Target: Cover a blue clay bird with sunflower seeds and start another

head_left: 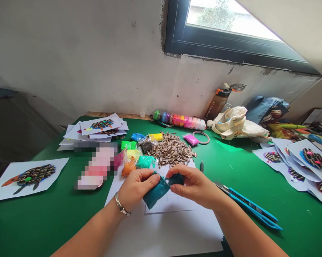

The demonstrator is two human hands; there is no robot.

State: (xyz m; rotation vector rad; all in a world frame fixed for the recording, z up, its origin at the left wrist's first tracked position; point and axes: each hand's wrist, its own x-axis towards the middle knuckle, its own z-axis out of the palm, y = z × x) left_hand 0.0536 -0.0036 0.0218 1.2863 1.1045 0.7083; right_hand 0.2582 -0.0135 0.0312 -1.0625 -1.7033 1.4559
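My left hand [135,187], with a silver bracelet at its wrist, is closed on a blue packet of modelling clay [156,194]. Thumb and fingers of my right hand [197,185] pinch a small dark blue piece of clay [176,179] at the packet's upper right corner; whether the two are still joined I cannot tell. Both hands are above a white sheet of paper [186,205] with faint pencil lines, on a larger white sheet [163,235]. Behind them lie a pile of striped sunflower seeds [174,148] and several clay packets, including an orange one [128,167] and a teal one [146,161].
A blue utility knife [250,205] and a black pen [202,166] lie at the right on the green table [225,164]. Seed pictures [34,178] flank both sides. Clay tubs [179,120], a bottle [216,103] and a cloth bag [231,123] line the wall.
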